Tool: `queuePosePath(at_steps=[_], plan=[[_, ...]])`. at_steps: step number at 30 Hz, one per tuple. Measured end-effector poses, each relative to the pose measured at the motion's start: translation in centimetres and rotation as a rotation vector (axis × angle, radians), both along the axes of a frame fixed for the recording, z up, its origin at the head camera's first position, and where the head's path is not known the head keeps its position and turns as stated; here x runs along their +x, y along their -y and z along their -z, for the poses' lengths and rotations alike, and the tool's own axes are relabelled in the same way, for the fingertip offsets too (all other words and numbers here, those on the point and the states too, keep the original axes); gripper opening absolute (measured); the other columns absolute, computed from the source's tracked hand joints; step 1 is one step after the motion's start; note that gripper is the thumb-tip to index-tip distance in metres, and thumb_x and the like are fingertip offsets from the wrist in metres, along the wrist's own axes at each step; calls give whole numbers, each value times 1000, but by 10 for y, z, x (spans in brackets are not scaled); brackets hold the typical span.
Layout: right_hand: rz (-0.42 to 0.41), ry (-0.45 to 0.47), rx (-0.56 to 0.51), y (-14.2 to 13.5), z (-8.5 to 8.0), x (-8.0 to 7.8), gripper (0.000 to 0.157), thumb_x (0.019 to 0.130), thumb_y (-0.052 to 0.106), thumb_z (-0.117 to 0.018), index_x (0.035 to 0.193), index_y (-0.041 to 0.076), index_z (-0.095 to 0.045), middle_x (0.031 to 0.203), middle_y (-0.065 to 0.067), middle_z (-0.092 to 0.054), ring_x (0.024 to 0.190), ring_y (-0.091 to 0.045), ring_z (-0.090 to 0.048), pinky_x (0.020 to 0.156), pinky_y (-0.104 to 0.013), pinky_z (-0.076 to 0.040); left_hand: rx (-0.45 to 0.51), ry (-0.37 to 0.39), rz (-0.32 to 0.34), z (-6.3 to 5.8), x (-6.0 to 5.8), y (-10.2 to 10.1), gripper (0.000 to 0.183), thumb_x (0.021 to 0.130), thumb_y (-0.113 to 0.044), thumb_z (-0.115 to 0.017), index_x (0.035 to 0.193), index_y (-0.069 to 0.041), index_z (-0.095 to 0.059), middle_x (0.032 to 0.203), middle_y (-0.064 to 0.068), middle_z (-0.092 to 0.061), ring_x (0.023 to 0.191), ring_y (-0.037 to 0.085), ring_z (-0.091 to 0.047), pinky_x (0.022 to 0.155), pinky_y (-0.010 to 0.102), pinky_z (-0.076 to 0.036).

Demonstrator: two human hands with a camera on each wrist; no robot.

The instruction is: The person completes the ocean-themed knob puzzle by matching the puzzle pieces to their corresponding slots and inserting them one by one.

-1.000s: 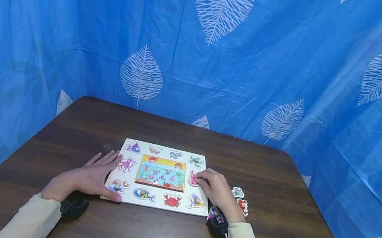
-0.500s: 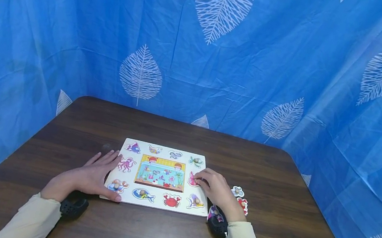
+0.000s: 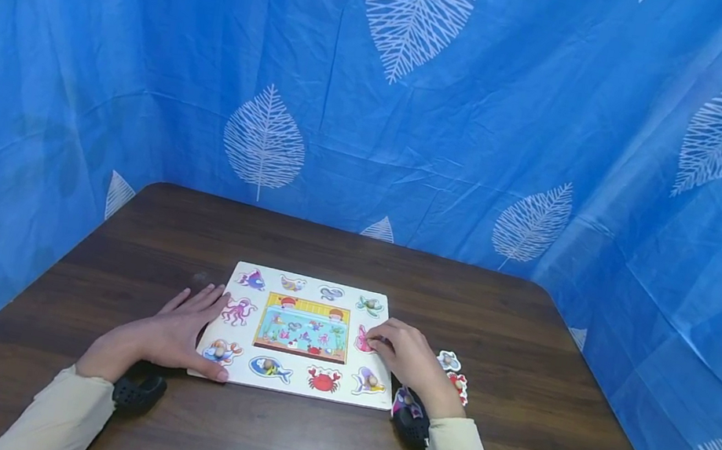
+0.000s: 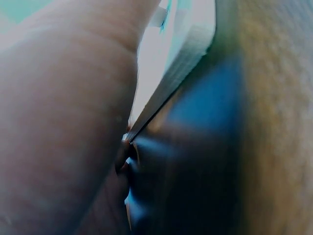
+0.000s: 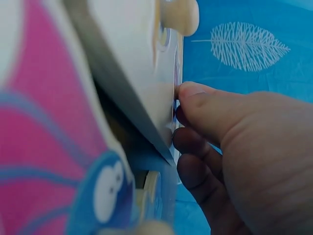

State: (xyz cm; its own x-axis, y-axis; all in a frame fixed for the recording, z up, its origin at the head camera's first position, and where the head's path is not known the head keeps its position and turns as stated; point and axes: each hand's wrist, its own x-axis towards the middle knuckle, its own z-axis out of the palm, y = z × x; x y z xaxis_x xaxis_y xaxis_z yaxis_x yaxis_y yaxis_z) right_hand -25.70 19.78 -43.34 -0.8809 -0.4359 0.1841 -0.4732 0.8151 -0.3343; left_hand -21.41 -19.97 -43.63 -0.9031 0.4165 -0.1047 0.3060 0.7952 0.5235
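A white wooden peg puzzle board (image 3: 298, 385) with sea-animal shapes lies flat on the table. My left hand (image 3: 182, 329) rests on the board's left side, fingers spread, thumb along the front corner. At the right side, my right hand (image 3: 409, 354) pinches the small knob of a pink puzzle piece (image 3: 362, 339) between thumb and forefinger. In the right wrist view the fingertips (image 5: 190, 90) are right at the board's face, the other fingers curled below. The left wrist view shows mostly a blurred part of the left hand (image 4: 63, 117) and the board's edge (image 4: 171, 78).
Loose knobbed pieces lie right of the board: a white-and-blue one (image 3: 449, 361), a red one (image 3: 458, 387) and a pink-and-purple fish (image 3: 406, 401), partly behind the right wrist camera (image 3: 410, 428). Knobbed pieces such as the striped fish (image 3: 271, 368) sit in the board. Blue leaf-patterned cloth (image 3: 379, 117) surrounds the table.
Both hands keep their places and the right hand still pinches the pink piece. Only the head view has shifted slightly.
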Motion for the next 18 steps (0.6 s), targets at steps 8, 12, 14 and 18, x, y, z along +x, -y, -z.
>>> queuePosePath(at_steps=[8,12,14,18], plan=[[5,28,-41,-10,-1,-3,19,92,19,-80,111,18,-80,104,5,-75,85,-8,-61,80,-31,-56,2,2,-3,1,0,0,135,67,-71,-82,160,7,-22,168,31,-15,156,50,-8,123,69,-1],[36,20,-74,-21,-5,-4,20,92,19,-80,112,18,-80,105,4,-76,86,-9,-62,83,-34,-57,-3,-9,-4,1,1,1,135,67,-72,-80,160,7,-23,168,30,-15,156,49,-9,123,69,-1],[54,13,-85,-27,-7,-5,20,93,19,-79,113,18,-80,106,4,-76,86,-9,-62,83,-33,-58,-2,-14,-4,1,1,1,135,67,-73,-80,160,7,-23,168,30,-15,156,49,-9,123,69,-1],[72,10,-104,-42,-10,-7,20,94,19,-77,114,17,-79,107,2,-75,85,-11,-61,78,-30,-56,1,-15,-3,1,1,0,135,67,-73,-80,160,7,-24,168,30,-16,156,49,-10,123,69,-2]])
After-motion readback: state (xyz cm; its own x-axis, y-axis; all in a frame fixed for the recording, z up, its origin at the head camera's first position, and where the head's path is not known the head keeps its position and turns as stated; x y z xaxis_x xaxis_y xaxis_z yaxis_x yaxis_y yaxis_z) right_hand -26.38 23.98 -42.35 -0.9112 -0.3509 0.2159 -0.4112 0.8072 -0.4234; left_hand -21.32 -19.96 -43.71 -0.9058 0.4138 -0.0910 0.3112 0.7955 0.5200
